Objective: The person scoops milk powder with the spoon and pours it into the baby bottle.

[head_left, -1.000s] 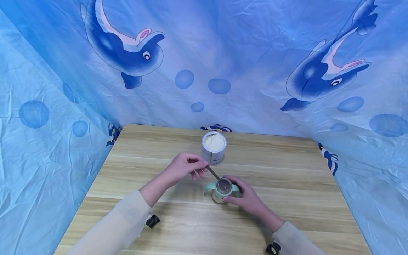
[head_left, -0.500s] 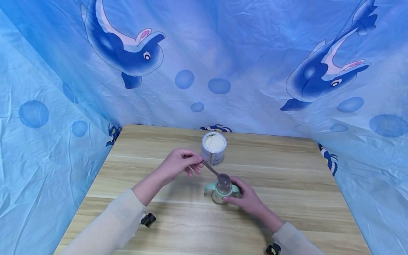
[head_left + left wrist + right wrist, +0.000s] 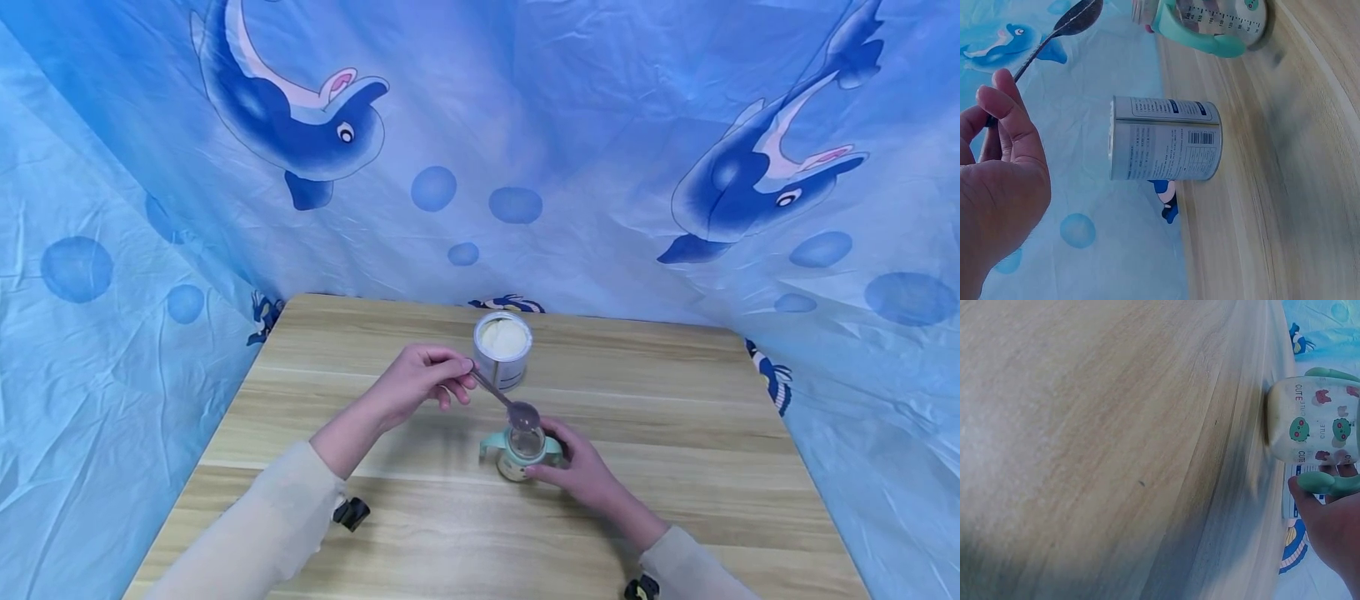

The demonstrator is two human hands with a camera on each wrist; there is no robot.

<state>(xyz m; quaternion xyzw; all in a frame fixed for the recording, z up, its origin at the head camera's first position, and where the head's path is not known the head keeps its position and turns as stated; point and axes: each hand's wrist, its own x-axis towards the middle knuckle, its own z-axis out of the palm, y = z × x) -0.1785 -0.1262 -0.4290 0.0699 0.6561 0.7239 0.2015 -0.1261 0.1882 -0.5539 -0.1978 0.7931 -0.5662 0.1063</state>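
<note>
My left hand (image 3: 420, 383) pinches the end of a spoon's handle; the spoon (image 3: 522, 415) has its bowl just above the open mouth of a baby bottle. In the left wrist view the spoon (image 3: 1079, 17) slants up from the fingertips, with pale residue on its bowl. The baby bottle (image 3: 513, 470) stands upright, with green handles and printed cartoon figures. My right hand (image 3: 577, 471) grips it at its right-hand handle. In the right wrist view the bottle (image 3: 1316, 422) shows pale contents near its base.
An open can of pale powder (image 3: 502, 354) stands behind the bottle, near the table's back edge. Its printed side (image 3: 1166, 140) faces the left wrist view. Blue dolphin-print sheeting (image 3: 592, 167) hangs behind and beside the wooden table (image 3: 337, 333).
My left hand has moved left and slightly back, raising the spoon's bowl from the bottle's mouth to above it. My right hand and the bottle have stayed in place.
</note>
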